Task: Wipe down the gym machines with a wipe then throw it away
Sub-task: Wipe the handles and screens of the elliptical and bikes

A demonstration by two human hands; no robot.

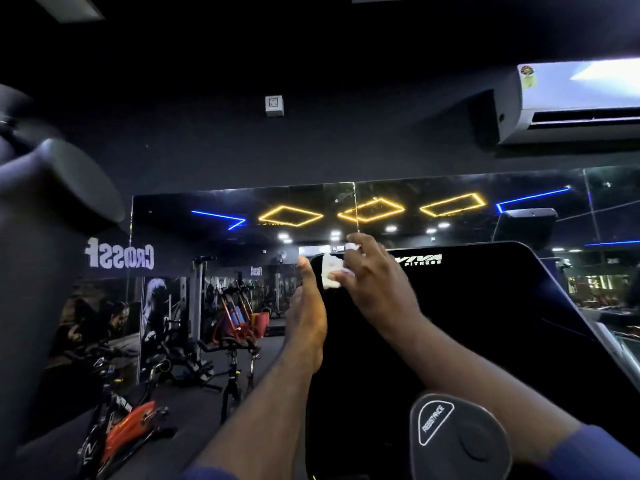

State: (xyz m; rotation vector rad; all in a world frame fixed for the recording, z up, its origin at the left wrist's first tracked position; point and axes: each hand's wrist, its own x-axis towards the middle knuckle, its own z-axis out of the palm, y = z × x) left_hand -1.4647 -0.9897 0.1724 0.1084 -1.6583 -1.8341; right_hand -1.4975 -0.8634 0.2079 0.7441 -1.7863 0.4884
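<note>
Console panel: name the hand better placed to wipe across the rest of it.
Right. The right hand holds the white wipe against the console panel at its top left corner; the left hand lies straight along the panel's left edge, holding nothing.

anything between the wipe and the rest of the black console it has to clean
Nothing visible does. The right hand holds the wipe on the top left corner of the console; the dark panel right of it and below is bare, crossed only by that arm.
</note>
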